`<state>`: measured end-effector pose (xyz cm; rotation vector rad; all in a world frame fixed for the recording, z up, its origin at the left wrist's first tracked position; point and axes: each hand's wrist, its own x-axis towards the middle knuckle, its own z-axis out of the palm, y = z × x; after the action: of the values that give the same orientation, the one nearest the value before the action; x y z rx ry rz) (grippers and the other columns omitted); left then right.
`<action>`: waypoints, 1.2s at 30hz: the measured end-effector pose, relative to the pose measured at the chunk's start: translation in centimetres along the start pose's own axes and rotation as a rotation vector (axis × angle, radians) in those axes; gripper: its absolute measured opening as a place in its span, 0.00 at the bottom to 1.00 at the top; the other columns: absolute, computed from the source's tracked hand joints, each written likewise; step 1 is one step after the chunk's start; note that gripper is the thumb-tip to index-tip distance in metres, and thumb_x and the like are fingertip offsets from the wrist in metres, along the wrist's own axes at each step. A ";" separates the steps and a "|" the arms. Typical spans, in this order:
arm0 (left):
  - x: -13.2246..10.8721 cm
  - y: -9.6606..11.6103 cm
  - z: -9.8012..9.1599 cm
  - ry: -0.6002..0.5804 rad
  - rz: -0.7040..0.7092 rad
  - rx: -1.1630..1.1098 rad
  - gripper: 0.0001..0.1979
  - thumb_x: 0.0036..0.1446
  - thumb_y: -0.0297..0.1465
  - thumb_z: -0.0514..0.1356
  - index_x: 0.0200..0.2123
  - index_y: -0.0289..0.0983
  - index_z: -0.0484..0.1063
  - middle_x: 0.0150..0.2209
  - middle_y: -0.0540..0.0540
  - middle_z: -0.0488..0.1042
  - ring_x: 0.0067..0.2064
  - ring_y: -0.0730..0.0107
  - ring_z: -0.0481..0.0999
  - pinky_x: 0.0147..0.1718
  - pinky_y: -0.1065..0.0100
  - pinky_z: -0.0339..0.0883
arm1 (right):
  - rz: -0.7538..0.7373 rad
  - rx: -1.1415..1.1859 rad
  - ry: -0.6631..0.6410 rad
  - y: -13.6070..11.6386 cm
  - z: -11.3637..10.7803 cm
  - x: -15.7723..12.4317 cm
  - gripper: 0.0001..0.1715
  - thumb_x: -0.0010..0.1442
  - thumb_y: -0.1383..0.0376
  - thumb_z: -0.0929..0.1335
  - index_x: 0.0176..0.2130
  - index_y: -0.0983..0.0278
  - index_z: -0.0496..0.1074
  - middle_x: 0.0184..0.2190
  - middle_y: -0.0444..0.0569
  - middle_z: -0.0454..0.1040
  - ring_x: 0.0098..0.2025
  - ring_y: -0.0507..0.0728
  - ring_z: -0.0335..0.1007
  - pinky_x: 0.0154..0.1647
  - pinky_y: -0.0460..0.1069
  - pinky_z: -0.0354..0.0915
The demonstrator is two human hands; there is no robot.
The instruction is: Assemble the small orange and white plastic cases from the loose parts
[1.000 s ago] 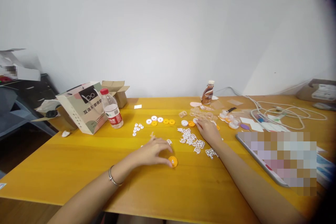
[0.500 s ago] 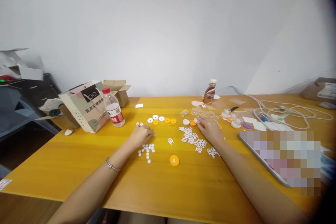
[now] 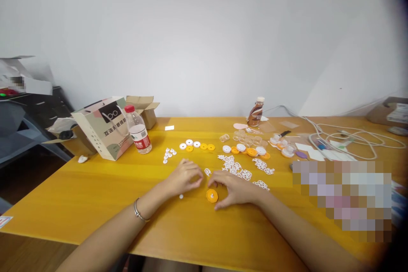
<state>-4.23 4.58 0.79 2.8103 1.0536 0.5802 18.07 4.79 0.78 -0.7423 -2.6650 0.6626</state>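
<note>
My left hand [image 3: 185, 177] rests on the yellow table [image 3: 95, 197] with its fingers curled into a pinch; what they hold is hidden. It covers a cluster of small white pieces, and one white bit [image 3: 181, 196] lies just in front of it. My right hand [image 3: 234, 189] lies close beside it, with thumb and forefinger curved round an orange disc [image 3: 211, 196] that has a white centre. A bracelet [image 3: 139, 213] sits on my left wrist.
White lattice pieces [image 3: 242, 173] lie scattered behind my right hand. Further back is a row of white and orange discs [image 3: 196, 145]. A water bottle [image 3: 137, 134], paper bag [image 3: 102, 129] and cardboard box [image 3: 143, 108] stand at the left, a brown bottle [image 3: 256, 112] at the back, and cables [image 3: 346, 136] at the right.
My right hand has come back from the far discs to the orange disc. My left hand left that disc, reached out to the small white pieces, then drew back nearer.
</note>
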 end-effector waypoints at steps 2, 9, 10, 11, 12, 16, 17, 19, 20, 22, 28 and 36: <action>0.0 1.3 0.3 -0.025 0.062 -0.052 0.08 0.56 0.33 0.50 0.33 0.39 0.68 0.34 0.48 0.73 0.37 0.72 0.68 0.41 0.67 0.52 | -0.010 0.009 -0.022 0.2 0.4 0.2 0.22 0.43 0.55 0.70 0.37 0.62 0.66 0.34 0.46 0.67 0.37 0.55 0.62 0.38 0.48 0.59; -0.1 2.4 2.0 -0.004 0.181 0.021 0.08 0.56 0.32 0.50 0.33 0.38 0.68 0.35 0.47 0.72 0.39 0.71 0.68 0.39 0.68 0.52 | -0.013 0.069 -0.022 0.8 0.8 0.5 0.17 0.46 0.55 0.69 0.33 0.64 0.66 0.32 0.45 0.65 0.34 0.53 0.61 0.35 0.47 0.59; -0.2 2.4 2.1 0.006 0.197 0.054 0.08 0.57 0.32 0.50 0.33 0.38 0.68 0.34 0.47 0.72 0.39 0.71 0.68 0.39 0.67 0.52 | -0.013 0.077 -0.023 0.9 0.8 0.5 0.18 0.46 0.55 0.69 0.33 0.64 0.66 0.32 0.45 0.65 0.34 0.53 0.61 0.35 0.47 0.59; -0.2 2.4 2.3 0.022 0.210 0.093 0.08 0.57 0.31 0.49 0.33 0.37 0.68 0.34 0.47 0.72 0.38 0.72 0.68 0.38 0.67 0.52 | -0.012 0.085 -0.025 0.9 0.8 0.6 0.18 0.46 0.54 0.69 0.32 0.64 0.66 0.32 0.45 0.65 0.34 0.53 0.61 0.35 0.47 0.59; -0.2 2.4 2.4 0.040 0.222 0.134 0.09 0.58 0.31 0.49 0.32 0.37 0.68 0.33 0.47 0.72 0.38 0.72 0.68 0.37 0.67 0.52 | -0.010 0.092 -0.026 0.9 0.8 0.6 0.18 0.46 0.54 0.69 0.32 0.64 0.65 0.32 0.45 0.65 0.34 0.53 0.61 0.35 0.47 0.59; -0.3 2.3 2.6 0.062 0.276 0.233 0.10 0.59 0.31 0.48 0.31 0.36 0.67 0.33 0.48 0.72 0.37 0.71 0.68 0.36 0.66 0.51 | -0.004 0.108 -0.023 1.1 0.9 0.6 0.18 0.46 0.54 0.69 0.32 0.64 0.65 0.32 0.45 0.65 0.34 0.53 0.61 0.35 0.47 0.59; -0.3 2.3 2.7 0.057 0.285 0.231 0.10 0.59 0.31 0.48 0.31 0.36 0.67 0.34 0.48 0.72 0.37 0.71 0.68 0.36 0.66 0.51 | -0.003 0.112 -0.022 1.1 0.9 0.6 0.18 0.46 0.54 0.69 0.32 0.63 0.65 0.32 0.45 0.65 0.34 0.53 0.61 0.35 0.47 0.59; -0.3 2.3 2.6 0.049 0.283 0.201 0.10 0.59 0.31 0.48 0.31 0.36 0.68 0.34 0.48 0.72 0.38 0.71 0.68 0.37 0.66 0.52 | 0.000 0.122 -0.021 1.1 0.9 0.6 0.18 0.45 0.54 0.69 0.32 0.63 0.65 0.32 0.45 0.66 0.34 0.53 0.61 0.35 0.47 0.59; -0.3 2.4 2.6 0.044 0.275 0.176 0.10 0.58 0.31 0.48 0.32 0.36 0.68 0.34 0.48 0.72 0.38 0.71 0.68 0.38 0.66 0.52 | 0.002 0.127 -0.020 1.1 0.9 0.6 0.19 0.45 0.54 0.69 0.33 0.63 0.65 0.32 0.45 0.66 0.34 0.53 0.61 0.35 0.47 0.59; -0.3 2.5 2.4 0.029 0.246 0.099 0.09 0.58 0.31 0.49 0.32 0.37 0.68 0.34 0.48 0.72 0.39 0.71 0.68 0.39 0.66 0.52 | 0.004 0.134 -0.019 1.1 0.9 0.6 0.19 0.45 0.53 0.69 0.32 0.63 0.66 0.32 0.45 0.66 0.34 0.53 0.61 0.35 0.47 0.59; 0.2 3.1 1.7 -0.012 0.040 -0.284 0.04 0.52 0.30 0.55 0.29 0.35 0.68 0.34 0.47 0.68 0.38 0.73 0.67 0.38 0.72 0.59 | -0.021 0.189 -0.034 0.9 0.8 0.7 0.17 0.46 0.55 0.69 0.33 0.63 0.67 0.33 0.45 0.66 0.35 0.53 0.61 0.36 0.47 0.58; 0.4 3.4 1.8 0.000 -0.101 -0.397 0.03 0.49 0.29 0.58 0.29 0.35 0.69 0.35 0.47 0.67 0.39 0.71 0.67 0.38 0.72 0.61 | -0.024 0.192 -0.025 1.2 1.0 0.8 0.16 0.46 0.56 0.69 0.33 0.63 0.67 0.32 0.44 0.66 0.35 0.53 0.61 0.36 0.47 0.58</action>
<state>-1.22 2.37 -0.09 2.4011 0.9510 0.6904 17.53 5.76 -0.58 -0.6519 -2.5811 0.9108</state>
